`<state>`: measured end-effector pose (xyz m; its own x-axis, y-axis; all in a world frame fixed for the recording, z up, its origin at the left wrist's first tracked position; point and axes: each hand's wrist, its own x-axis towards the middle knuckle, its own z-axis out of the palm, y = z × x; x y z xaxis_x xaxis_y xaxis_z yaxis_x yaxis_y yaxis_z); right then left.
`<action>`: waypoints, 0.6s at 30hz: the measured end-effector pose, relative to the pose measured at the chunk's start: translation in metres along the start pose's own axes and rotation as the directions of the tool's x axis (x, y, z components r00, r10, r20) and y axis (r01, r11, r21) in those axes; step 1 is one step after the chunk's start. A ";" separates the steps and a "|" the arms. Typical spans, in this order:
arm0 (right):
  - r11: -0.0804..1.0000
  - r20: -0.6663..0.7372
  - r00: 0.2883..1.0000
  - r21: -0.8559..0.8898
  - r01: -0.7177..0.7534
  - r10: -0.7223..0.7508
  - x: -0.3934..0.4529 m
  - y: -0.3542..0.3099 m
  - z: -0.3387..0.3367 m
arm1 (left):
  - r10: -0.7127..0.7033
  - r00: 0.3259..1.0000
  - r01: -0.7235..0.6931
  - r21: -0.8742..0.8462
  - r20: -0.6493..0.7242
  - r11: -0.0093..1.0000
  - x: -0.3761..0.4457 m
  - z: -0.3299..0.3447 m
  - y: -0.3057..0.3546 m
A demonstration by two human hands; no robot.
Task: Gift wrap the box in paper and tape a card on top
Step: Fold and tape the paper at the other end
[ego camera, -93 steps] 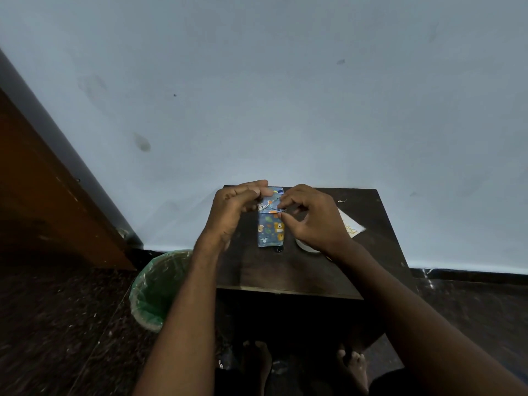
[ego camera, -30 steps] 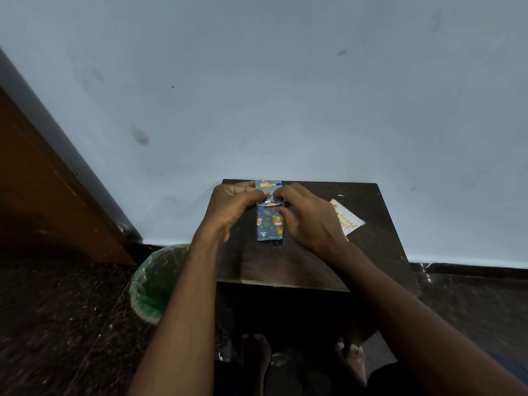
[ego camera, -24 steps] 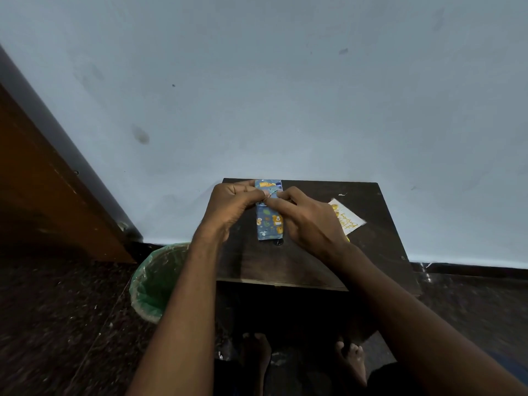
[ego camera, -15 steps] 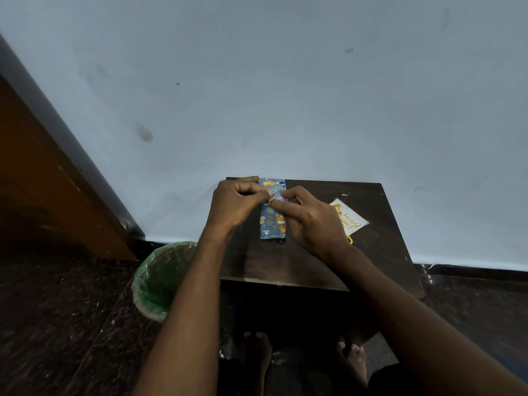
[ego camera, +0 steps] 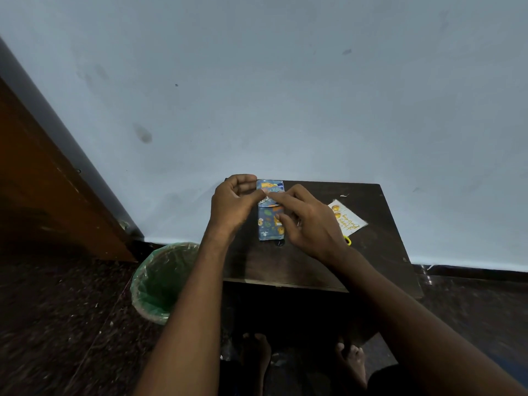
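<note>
A small box wrapped in blue cartoon-print paper (ego camera: 268,225) lies lengthwise on the dark wooden table (ego camera: 300,267), near its far edge. My left hand (ego camera: 233,205) grips the box's left side, thumb and fingers curled at the paper fold on top. My right hand (ego camera: 305,221) lies over the box's right side, its index finger pressing the folded flap down. A white greeting card (ego camera: 347,218) with yellow lettering lies on the table to the right, apart from the box.
A bin lined with a green bag (ego camera: 164,281) stands on the floor left of the table. A pale wall rises directly behind the table. A brown wooden door (ego camera: 43,181) is at the left. A small yellow object (ego camera: 347,240) peeks out beside my right wrist.
Both hands stay on the box's folded top. My right index finger has slid along the flap toward the left hand. The camera view shifted slightly.
</note>
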<state>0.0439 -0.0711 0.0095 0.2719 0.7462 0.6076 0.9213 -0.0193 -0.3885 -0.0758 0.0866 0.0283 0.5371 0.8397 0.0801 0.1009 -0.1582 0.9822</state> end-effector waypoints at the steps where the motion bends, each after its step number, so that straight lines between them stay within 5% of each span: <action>1: 1.000 0.025 1.000 -0.026 0.007 -0.006 0.000 0.000 0.000 | 0.008 1.000 -0.008 0.001 -0.008 1.000 0.000 0.001 -0.001; 6: 0.999 0.097 0.995 -0.051 -0.012 0.017 0.001 -0.004 0.000 | 0.040 0.999 -0.040 0.052 0.003 0.998 -0.003 0.004 -0.002; 14: 0.958 -0.101 0.990 0.279 -0.069 0.101 0.005 -0.004 -0.013 | 0.040 0.998 -0.040 0.006 0.042 0.999 -0.002 0.004 0.000; 18: 0.831 -0.073 0.940 0.494 -0.255 0.332 0.006 -0.006 -0.008 | 0.077 0.995 -0.079 0.023 0.066 0.997 -0.002 0.005 0.001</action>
<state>0.0425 -0.0718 0.0211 0.5820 0.6466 0.4932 0.5589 0.1225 -0.8201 -0.0723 0.0818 0.0283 0.5974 0.7888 0.1446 0.0773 -0.2361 0.9687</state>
